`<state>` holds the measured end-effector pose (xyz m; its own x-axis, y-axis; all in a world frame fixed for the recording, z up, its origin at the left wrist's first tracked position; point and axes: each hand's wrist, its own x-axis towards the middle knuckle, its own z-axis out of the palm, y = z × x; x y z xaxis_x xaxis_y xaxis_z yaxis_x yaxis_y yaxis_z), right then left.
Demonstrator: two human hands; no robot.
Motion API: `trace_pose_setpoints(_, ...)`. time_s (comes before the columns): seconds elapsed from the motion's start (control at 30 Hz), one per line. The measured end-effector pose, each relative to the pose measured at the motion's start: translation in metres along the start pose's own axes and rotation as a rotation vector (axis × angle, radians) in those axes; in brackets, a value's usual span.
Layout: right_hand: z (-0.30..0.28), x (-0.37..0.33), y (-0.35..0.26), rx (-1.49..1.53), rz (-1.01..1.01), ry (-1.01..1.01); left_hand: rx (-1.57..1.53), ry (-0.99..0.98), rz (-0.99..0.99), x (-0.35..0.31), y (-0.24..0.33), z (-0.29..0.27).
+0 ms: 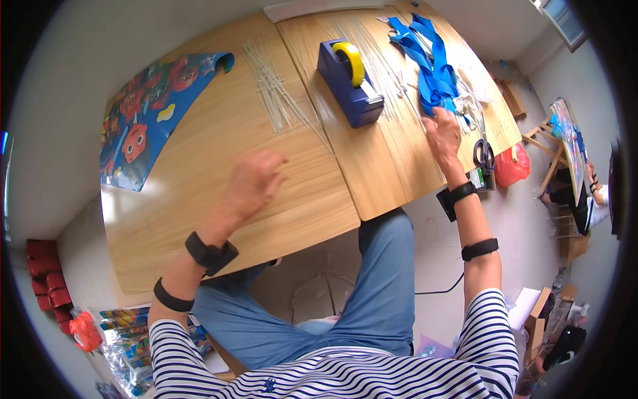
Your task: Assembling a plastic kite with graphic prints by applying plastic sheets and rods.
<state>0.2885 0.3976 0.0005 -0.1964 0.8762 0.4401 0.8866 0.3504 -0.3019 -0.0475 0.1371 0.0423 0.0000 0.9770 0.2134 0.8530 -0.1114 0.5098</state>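
My right hand is at the lower end of a tangled bundle of blue ribbon at the table's right side, its fingertips closed at the ribbon. Over the bare middle of the table hangs my left hand, blurred, with fingers partly curled; nothing shows in it. Beyond that hand lies a loose pile of thin white sticks. A dark blue tape dispenser with a yellow roll stands between the sticks and the ribbon. Dark-handled scissors lie just right of my right hand.
A blue printed sheet with cartoon figures covers the table's far left. More thin sticks lie behind the dispenser. Beside the table's right edge is a red plastic bag. Red packages are stacked on the floor at left. Another person sits at far right.
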Motion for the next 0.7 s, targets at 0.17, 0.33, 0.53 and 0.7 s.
trace_pose_setpoints(0.17,-0.02,0.02,0.014,0.04,0.123,0.016,-0.112,-0.097,0.087,0.017,0.06,0.028)
trace_pose_setpoints(0.33,-0.032,-0.028,0.098,-0.109,0.223,-0.008,-0.048,-0.177,0.031,0.006,0.054,0.05)
trace_pose_setpoints(0.53,-0.024,0.003,0.115,-0.115,0.253,-0.06,0.017,-0.165,0.028,-0.002,0.063,0.051)
trace_pose_setpoints(0.7,0.011,0.074,0.102,-0.18,0.276,-0.13,0.021,-0.18,-0.043,-0.005,0.068,0.051)
